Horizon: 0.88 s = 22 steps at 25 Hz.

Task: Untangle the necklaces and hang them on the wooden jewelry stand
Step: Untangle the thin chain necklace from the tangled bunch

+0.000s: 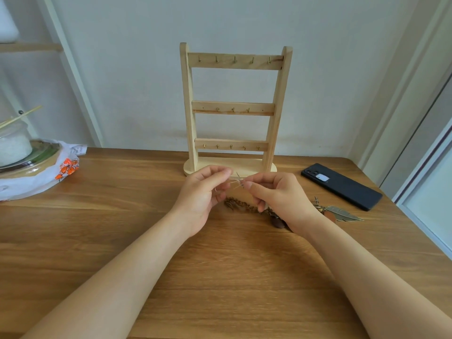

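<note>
Wooden table (122, 241), pale wall behind; stand (233, 108) upright, hooks (234, 60) bare. Tangled necklaces (241, 205) lie just in front of its base. Risk judged: a hard pull apart could tighten the tangle or snap the thin cord (234, 183). That cord is pinched by left hand (203, 194) and right hand (276, 194), raised close together above the heap, remaining fingers curled.

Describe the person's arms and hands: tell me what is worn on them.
Nothing worn shows. The left forearm and right forearm are bare up to the frame's edge, with no sleeve in view. The left hand and right hand carry no glove, and no watch, bracelet or ring shows on the sides facing the camera.
</note>
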### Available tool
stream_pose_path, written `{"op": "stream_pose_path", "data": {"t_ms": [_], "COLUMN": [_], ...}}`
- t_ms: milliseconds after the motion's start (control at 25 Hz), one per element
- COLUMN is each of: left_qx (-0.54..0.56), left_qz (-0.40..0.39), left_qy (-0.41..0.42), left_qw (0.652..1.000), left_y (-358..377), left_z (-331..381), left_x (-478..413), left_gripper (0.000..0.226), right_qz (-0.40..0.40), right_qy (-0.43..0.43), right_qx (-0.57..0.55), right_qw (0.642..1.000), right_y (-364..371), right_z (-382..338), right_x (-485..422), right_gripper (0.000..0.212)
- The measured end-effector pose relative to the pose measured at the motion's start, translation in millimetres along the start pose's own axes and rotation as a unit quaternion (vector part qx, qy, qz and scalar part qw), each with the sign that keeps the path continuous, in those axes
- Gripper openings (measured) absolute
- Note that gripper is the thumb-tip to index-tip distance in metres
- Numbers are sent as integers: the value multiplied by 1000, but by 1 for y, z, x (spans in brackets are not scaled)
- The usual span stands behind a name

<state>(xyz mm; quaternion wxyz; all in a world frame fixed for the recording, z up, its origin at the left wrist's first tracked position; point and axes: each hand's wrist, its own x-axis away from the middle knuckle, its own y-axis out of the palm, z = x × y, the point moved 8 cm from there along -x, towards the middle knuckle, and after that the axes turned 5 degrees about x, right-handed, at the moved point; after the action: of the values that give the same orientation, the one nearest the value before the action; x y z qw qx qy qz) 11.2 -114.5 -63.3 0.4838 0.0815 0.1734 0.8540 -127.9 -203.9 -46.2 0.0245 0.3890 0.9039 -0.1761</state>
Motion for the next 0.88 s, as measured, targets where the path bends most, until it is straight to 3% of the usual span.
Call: {"op": "stream_pose_path", "data": {"t_ms": [120,320,480,600,680,760,880], "left_qx": [73,126,32,-33,-33,-34,-71], "left_qz": [19,-20,-38,11,23,11,-25], "left_qy": [-23,-101,-95,-56,-54,-60,-42], "left_qw": [997,987,994,998,998,998,996], "left_y": [-3,4,6,-3,-7,-5,2], "left_z": [-2,-13,-13,-6,-5,-5,-5], "left_x": [-2,0,0,-1,-1,0,3], "left_gripper": [11,20,25,15,20,29,15], "right_qz": [11,36,66,62,56,52,47], "right_qy": [-11,-48,-66,-67,-66,-66,-64], "right_qx": [56,87,94,89,87,81,77], "right_qw": [998,994,991,992,992,993,994], "right_y": [0,-4,-9,-10,-10,-8,-6], "right_z": [-3,-8,-9,-10,-10,-9,-10], "right_x": [2,1,2,1,1,2,3], "right_gripper": [7,6,3,5,7,7,4]}}
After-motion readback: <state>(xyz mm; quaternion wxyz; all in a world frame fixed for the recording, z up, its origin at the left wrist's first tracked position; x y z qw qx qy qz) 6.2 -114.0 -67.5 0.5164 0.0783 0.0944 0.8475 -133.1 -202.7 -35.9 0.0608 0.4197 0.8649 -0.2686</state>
